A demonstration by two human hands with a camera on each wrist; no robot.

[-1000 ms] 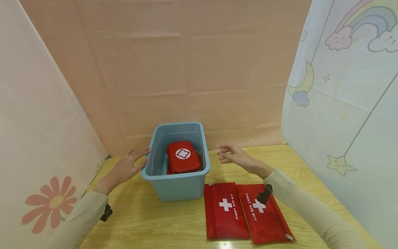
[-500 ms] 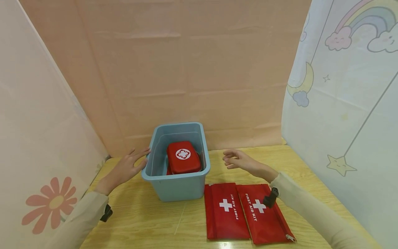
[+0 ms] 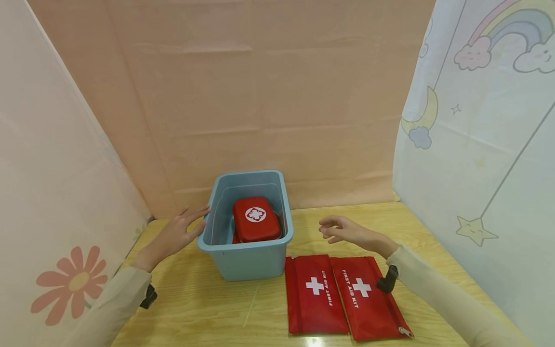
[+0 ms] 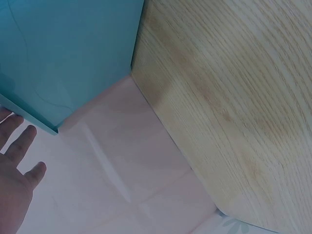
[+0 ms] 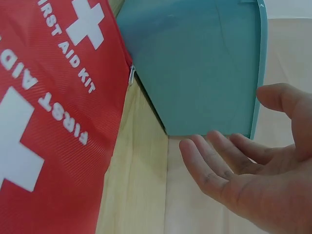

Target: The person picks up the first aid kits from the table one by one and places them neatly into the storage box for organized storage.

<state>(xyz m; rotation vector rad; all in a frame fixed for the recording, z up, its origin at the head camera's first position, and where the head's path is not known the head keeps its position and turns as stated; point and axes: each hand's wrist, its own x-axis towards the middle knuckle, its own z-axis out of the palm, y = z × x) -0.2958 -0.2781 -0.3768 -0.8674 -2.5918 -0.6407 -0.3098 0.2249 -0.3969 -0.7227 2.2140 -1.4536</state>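
Hands apart: I had the left hand (image 3: 175,235), fingers outstretched, at the left rim of the blue bin (image 3: 249,264); the right hand (image 3: 345,232) hung loosely curled, empty. Bin stood by the bench (image 3: 195,308)'s far edge, red first-aid case (image 3: 259,228) inside; FIRST AID KIT pouches (image 3: 313,309) lay nearer the right edge. I judged limp pouches needed broad support.

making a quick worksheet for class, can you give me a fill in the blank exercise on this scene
1. The red rounded-corner case lies ____ the blue rectangular plastic bin.
2. Each flat red fabric pouch on the wood-grain table reads FIRST ____ KIT.
3. The right hand is holding ____.
4. The left hand has fingertips at the rim of the ____.

Missing words: inside; AID; nothing; bin
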